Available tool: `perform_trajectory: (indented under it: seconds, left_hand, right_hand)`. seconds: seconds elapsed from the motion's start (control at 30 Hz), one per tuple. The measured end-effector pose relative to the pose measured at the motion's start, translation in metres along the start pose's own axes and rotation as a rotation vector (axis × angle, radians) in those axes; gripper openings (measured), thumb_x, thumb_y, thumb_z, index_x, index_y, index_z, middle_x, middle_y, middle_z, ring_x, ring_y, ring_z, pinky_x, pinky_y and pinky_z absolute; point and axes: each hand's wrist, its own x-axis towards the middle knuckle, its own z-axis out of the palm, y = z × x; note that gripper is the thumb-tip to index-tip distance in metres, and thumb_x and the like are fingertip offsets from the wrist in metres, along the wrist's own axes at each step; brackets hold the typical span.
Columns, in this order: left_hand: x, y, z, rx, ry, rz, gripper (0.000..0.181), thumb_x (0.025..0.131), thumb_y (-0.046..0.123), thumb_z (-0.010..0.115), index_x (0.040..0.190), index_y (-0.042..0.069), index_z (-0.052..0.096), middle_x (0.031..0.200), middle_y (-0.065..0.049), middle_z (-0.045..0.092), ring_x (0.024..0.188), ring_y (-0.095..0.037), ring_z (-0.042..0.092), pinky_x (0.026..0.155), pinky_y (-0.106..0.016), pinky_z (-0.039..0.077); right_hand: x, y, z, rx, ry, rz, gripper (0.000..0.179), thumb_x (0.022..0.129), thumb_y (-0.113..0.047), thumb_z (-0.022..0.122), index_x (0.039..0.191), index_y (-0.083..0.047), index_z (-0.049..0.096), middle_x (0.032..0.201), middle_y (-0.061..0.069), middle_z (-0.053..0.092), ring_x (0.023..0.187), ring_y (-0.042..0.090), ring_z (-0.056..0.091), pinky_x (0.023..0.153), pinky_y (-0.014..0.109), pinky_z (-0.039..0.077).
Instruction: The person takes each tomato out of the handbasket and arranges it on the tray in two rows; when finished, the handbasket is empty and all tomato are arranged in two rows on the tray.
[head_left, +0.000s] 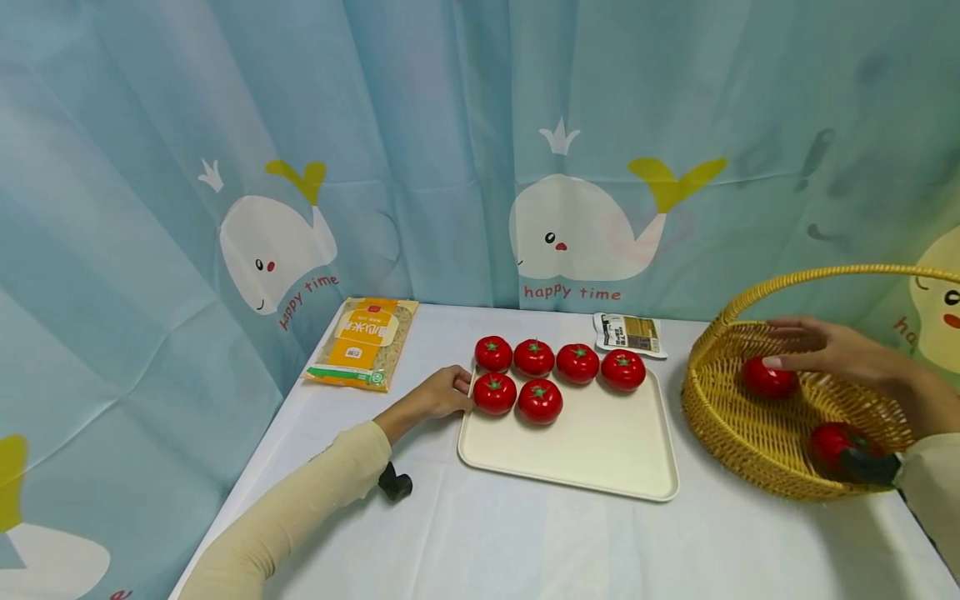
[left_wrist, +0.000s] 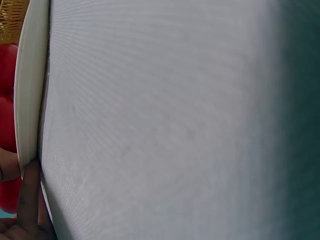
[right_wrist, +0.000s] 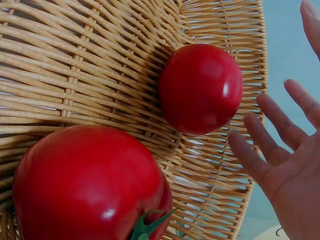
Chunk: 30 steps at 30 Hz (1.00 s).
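My left hand (head_left: 447, 392) pinches the left rim of a cream rectangular tray (head_left: 592, 454); in the left wrist view the thumb and a finger (left_wrist: 29, 192) lie on either side of the rim. Several red tomatoes (head_left: 540, 402) with green stems fill the tray's back row and the left of a second row. On the right, my right hand (head_left: 832, 346) hovers over a wicker basket (head_left: 738, 437), its fingers spread and nothing held. Two tomatoes lie inside: one (right_wrist: 200, 90) close to the fingertips, another larger in the right wrist view (right_wrist: 90, 182), beneath the wrist.
A bag of grain (head_left: 363, 343) lies at the back left of the white table (head_left: 525, 533). Behind the tray is a small flat packet (head_left: 630, 333). The basket's tall arched handle (head_left: 840, 271) rises behind the right hand. A blue curtain (head_left: 450, 167) hangs around the table.
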Motion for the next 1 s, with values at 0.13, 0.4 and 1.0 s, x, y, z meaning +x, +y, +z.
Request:
perform_trajectory:
  seconds: [0.13, 0.4, 1.0]
  left_hand:
    - [0.001, 0.0, 0.0, -0.01, -0.002, 0.001, 0.045, 0.078, 0.003, 0.072, 0.121, 0.0, 0.057, 0.1, -0.008, 0.061, 0.086, -0.015, 0.056, 0.072, -0.022, 0.051]
    - [0.002, 0.001, 0.0, -0.01, -0.004, 0.001, 0.045, 0.078, 0.003, 0.071, 0.12, -0.001, 0.057, 0.099, -0.008, 0.06, 0.085, -0.016, 0.056, 0.072, -0.022, 0.05]
    - [0.002, -0.001, 0.001, 0.017, 0.002, -0.01, 0.045, 0.077, 0.004, 0.072, 0.119, 0.001, 0.057, 0.097, -0.007, 0.06, 0.085, -0.015, 0.055, 0.073, -0.022, 0.048]
  right_hand:
    - [0.003, 0.007, 0.002, 0.002, -0.014, 0.001, 0.076, 0.101, -0.031, 0.06, 0.153, 0.007, 0.02, 0.15, 0.037, 0.033, 0.108, 0.002, 0.057, 0.077, 0.043, 0.054]
    - [0.009, 0.019, 0.008, 0.083, -0.056, -0.012, 0.074, 0.099, -0.023, 0.063, 0.151, 0.009, 0.022, 0.149, 0.039, 0.034, 0.098, -0.021, 0.046, 0.08, 0.036, 0.056]
    - [0.027, 0.02, 0.022, 0.026, -0.141, 0.019, 0.077, 0.094, -0.028, 0.069, 0.147, 0.012, 0.031, 0.143, 0.04, 0.034, 0.115, 0.039, 0.055, 0.081, 0.037, 0.057]
